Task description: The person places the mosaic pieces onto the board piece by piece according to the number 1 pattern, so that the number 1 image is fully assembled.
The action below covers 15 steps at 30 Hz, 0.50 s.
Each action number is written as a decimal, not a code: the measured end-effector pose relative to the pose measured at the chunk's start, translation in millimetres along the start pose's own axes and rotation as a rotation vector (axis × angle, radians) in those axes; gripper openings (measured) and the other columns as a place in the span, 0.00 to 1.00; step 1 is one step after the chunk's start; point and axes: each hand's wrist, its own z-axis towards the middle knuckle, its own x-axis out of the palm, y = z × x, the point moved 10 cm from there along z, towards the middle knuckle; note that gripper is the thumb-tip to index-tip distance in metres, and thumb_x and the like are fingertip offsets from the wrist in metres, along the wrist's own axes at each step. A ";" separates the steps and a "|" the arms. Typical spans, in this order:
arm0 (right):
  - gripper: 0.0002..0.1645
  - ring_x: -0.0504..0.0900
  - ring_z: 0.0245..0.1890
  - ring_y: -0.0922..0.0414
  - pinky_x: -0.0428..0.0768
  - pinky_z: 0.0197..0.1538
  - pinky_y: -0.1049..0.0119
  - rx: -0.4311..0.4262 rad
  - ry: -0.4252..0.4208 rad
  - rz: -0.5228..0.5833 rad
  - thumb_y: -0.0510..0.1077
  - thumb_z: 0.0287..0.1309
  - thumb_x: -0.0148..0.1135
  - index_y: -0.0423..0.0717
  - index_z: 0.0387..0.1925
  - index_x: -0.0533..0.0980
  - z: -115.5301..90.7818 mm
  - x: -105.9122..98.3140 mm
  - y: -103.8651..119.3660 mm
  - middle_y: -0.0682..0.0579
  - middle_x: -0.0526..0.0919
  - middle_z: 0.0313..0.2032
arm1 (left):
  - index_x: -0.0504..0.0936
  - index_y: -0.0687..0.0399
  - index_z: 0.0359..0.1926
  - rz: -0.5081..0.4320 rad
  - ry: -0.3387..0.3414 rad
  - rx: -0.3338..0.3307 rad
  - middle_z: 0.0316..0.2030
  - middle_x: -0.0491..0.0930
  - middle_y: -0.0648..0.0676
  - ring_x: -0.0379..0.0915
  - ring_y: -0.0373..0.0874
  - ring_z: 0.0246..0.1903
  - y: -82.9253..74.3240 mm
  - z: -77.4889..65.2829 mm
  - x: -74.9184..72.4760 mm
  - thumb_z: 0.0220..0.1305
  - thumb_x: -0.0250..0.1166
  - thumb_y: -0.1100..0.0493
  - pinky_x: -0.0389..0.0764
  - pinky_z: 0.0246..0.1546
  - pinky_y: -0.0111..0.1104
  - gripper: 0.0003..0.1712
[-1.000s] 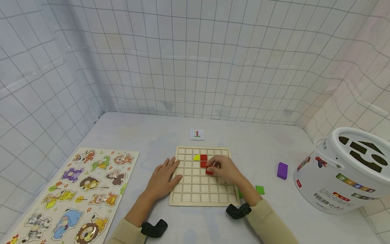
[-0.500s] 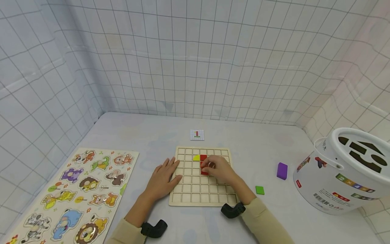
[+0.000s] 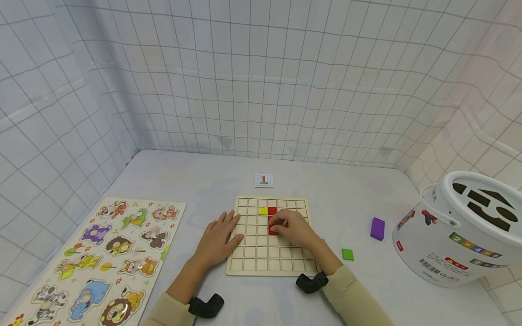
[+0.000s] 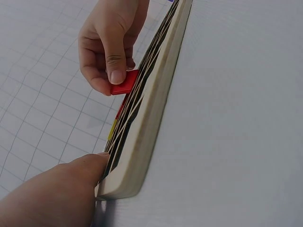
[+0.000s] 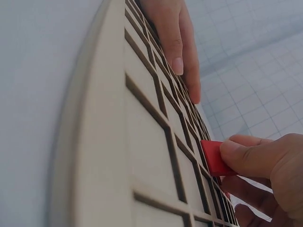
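Now, right hand: we see thumb and fingers pinching a glossy, flat red square tile, the remaining fingers curled beneath.
Pinched tile: it stands tilted over the gridded pale wooden board, one edge down at the cells; we can't tell whether it touches the grid.
Left hand: flat and relaxed, straight fingers slightly spread, thumb angled away; we spot thumb and index resting over the board's left edge.
Cells: we find a second red square tile lying near the far side, a yellow slant-sided tile right beside it on the left, and more red showing nearer us, partly hidden by the fingers.
Pattern card: beyond the board lies a small white gridded card, printed with a red column above a green bar.
Right side: we have a thin green square tile near the sleeve, then a purple rectangular block just beside a white lidded plastic bucket.
Left side: a cream animal-picture puzzle board lies apart from the hands.
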 end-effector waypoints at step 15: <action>0.07 0.78 0.39 0.59 0.78 0.43 0.65 -0.010 0.000 -0.019 0.35 0.60 0.65 0.45 0.39 0.83 -3.2 3.3 -0.9 0.57 0.79 0.37 | 0.62 0.63 0.72 -0.005 0.004 0.005 0.71 0.58 0.64 0.47 0.61 0.72 -0.6 -0.8 -0.2 0.70 0.57 0.48 0.50 0.67 0.57 0.36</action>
